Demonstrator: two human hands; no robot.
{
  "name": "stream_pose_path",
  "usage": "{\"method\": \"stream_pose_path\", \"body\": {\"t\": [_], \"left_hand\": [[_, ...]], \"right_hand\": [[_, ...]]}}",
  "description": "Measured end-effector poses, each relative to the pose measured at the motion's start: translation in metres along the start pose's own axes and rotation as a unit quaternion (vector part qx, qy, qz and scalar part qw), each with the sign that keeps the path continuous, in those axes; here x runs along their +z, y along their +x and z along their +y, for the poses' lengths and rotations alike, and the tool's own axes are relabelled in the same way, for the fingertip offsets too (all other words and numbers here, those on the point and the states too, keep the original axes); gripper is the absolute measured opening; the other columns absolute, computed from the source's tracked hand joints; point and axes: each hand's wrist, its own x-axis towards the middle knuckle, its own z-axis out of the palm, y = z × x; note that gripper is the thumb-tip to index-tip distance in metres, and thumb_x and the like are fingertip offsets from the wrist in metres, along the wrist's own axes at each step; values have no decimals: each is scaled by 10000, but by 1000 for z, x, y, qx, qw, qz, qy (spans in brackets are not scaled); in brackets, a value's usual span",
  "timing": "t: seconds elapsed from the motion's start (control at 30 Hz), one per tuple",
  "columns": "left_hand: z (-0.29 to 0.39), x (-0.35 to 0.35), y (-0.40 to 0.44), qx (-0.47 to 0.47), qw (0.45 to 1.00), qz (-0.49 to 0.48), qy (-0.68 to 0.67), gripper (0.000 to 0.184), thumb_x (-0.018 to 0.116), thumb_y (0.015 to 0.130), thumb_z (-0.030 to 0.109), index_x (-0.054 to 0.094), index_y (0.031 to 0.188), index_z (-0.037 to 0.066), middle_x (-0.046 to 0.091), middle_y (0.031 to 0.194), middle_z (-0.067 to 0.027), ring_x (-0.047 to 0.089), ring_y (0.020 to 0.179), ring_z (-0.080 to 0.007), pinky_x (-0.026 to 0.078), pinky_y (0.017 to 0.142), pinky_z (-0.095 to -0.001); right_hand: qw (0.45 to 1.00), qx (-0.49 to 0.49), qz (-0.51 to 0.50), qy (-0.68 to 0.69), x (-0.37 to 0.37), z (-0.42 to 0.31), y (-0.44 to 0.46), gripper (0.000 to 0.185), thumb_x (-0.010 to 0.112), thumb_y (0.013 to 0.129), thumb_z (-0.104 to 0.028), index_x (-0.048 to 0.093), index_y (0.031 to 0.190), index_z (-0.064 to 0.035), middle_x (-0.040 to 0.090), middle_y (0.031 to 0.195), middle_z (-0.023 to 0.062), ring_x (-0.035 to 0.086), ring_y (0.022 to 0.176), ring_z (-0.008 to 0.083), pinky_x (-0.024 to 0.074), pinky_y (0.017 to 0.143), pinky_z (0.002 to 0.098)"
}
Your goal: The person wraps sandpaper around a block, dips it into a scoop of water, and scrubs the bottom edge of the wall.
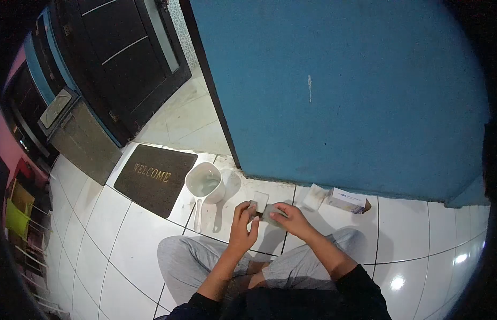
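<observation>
My left hand (242, 227) is closed, with its fingers around the edge of a small white rectangular piece (261, 199). My right hand (292, 220) pinches a flat grey piece (270, 212) close against the white one. A small dark spot shows between the two pieces; their exact kind is too small to make out. Left of my hands stands a white water dipper (221, 193), its handle pointing toward me, with what looks like clear water inside. To the right, a whitish block (314, 197) lies beside a small printed carton (346, 200).
A dark WELCOME mat (155, 178) lies on the white tiles beyond the dipper. A blue wall (339, 106) rises in front. Farther left are a dark door (120, 48), a tall bin (85, 141) and a green chair (18, 216). My crossed legs frame the near floor.
</observation>
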Motion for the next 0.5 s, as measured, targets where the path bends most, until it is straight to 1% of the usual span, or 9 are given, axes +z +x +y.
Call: {"method": "stream_pose_path", "body": {"t": [0.03,0.1,0.17,0.23,0.27,0.33,0.37,0.43,0.5], "left_hand": [[3,0,-1,-4,999,4,-37,252,479,789,14,481,1040,-10,406,1078,-173,482,984,-283,485,713,-299],[8,2,0,6,999,24,-28,209,474,801,29,506,1003,-17,423,1058,-168,486,991,-273,492,712,-286],[10,6,1,16,999,45,-19,178,469,812,44,530,965,-24,440,1038,-163,490,999,-262,498,710,-273],[9,10,1,-47,994,87,-52,138,479,817,58,573,880,-22,498,943,-147,516,968,-262,489,684,-279],[8,12,1,-47,994,87,-52,138,479,817,58,573,880,-22,498,943,-147,516,968,-262,489,684,-279],[7,14,3,-75,990,102,-57,108,516,799,58,591,831,-13,534,855,-126,538,931,-253,467,672,-291],[9,13,4,-73,990,103,-57,108,516,799,58,591,831,-13,534,855,-126,538,931,-253,467,672,-291],[14,11,6,-33,995,99,8,80,541,774,38,595,814,-5,545,829,-121,540,929,-249,443,683,-300],[15,13,6,-35,995,98,7,90,555,760,31,590,833,-7,546,836,-123,543,916,-247,440,696,-301]], "right_hand": [[1000,0,0,0,-1,5,2,224,561,801,-185,554,950,-18,588,843,41,524,746,93,425,667,250],[998,-49,21,-39,-3,12,6,246,574,788,-217,552,944,-29,597,826,73,548,734,127,433,652,269],[995,-54,29,-78,-1,9,2,262,583,778,-242,552,934,-34,597,797,88,561,712,152,437,634,276],[991,-60,37,-116,1,5,0,278,592,769,-267,551,924,-40,598,767,103,574,690,177,440,616,284],[989,-60,48,-129,2,4,0,288,599,758,-284,553,908,-43,596,735,108,579,661,198,441,598,293],[986,-63,59,-142,3,3,1,298,607,748,-301,554,893,-46,595,703,113,583,632,219,442,580,302],[985,-65,67,-146,4,4,2,294,611,744,-301,553,876,-45,593,687,110,582,614,225,440,567,308],[983,-68,75,-151,4,5,2,290,615,741,-300,553,860,-43,592,671,107,582,595,231,439,554,314],[982,-66,93,-153,5,5,1,292,625,728,-304,552,844,-47,592,665,107,581,588,232,436,544,317]]}}
